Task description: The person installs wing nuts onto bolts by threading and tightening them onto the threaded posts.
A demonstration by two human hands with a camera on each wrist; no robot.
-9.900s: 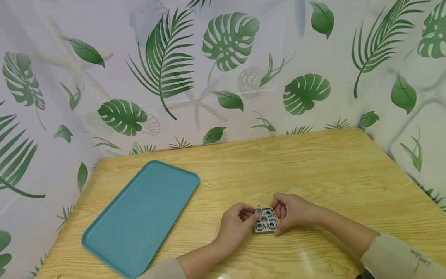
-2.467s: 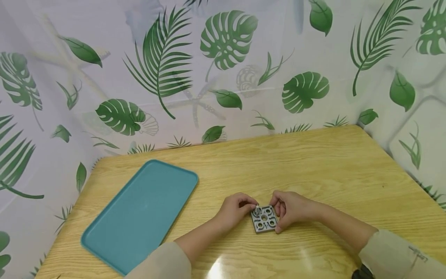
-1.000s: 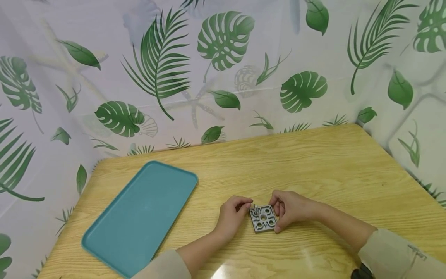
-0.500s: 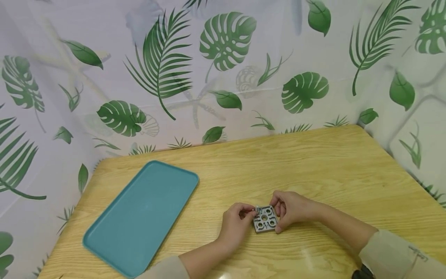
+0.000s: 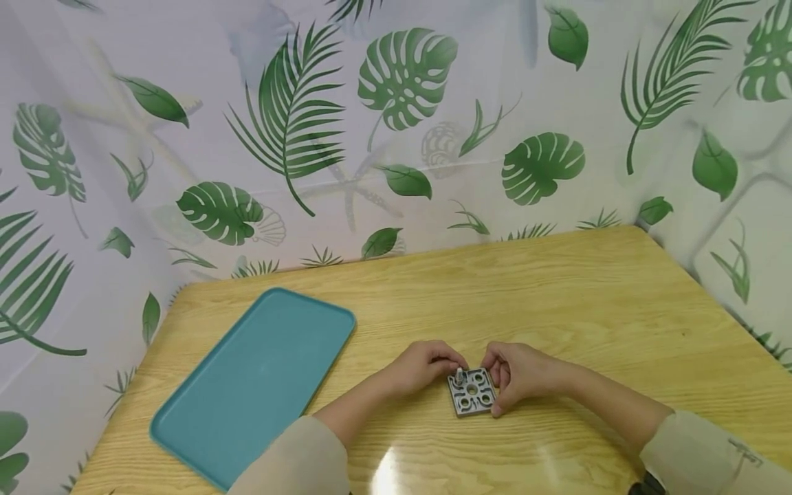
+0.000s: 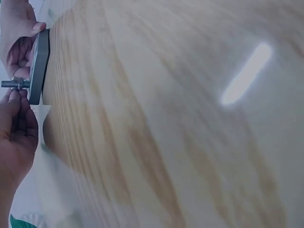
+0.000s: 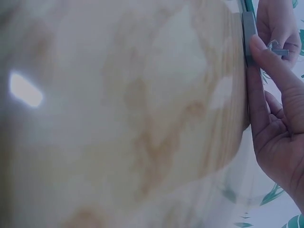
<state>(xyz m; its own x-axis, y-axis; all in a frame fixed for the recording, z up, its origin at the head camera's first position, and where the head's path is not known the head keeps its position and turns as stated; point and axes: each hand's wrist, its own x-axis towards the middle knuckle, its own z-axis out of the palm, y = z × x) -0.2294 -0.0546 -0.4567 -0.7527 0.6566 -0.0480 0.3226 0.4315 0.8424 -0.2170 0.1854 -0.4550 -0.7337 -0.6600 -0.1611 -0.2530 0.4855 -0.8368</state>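
A square grey metal plate [image 5: 474,405] with round holes and curved slots lies flat on the table. From its far left corner a threaded bolt [image 6: 6,84] stands upright, carrying what looks like a wing nut [image 6: 19,83]. My left hand [image 5: 416,371] has its fingers curled at that corner and pinches the nut by its side; the head view partly hides the contact. With thumb and fingers, my right hand [image 5: 522,373] grips the plate's right edge. In the right wrist view the nut [image 7: 273,45] shows beyond my right thumb.
A blue-green rectangular tray [image 5: 254,385] lies to the left on the wooden table [image 5: 557,289]. A leaf-patterned cloth [image 5: 346,110] hangs behind the table and along its sides.
My left fingers have moved from the bolt's near left side to its far side, repeating an earlier back-and-forth around it. My right hand keeps its grip and the plate stays nearly in place.
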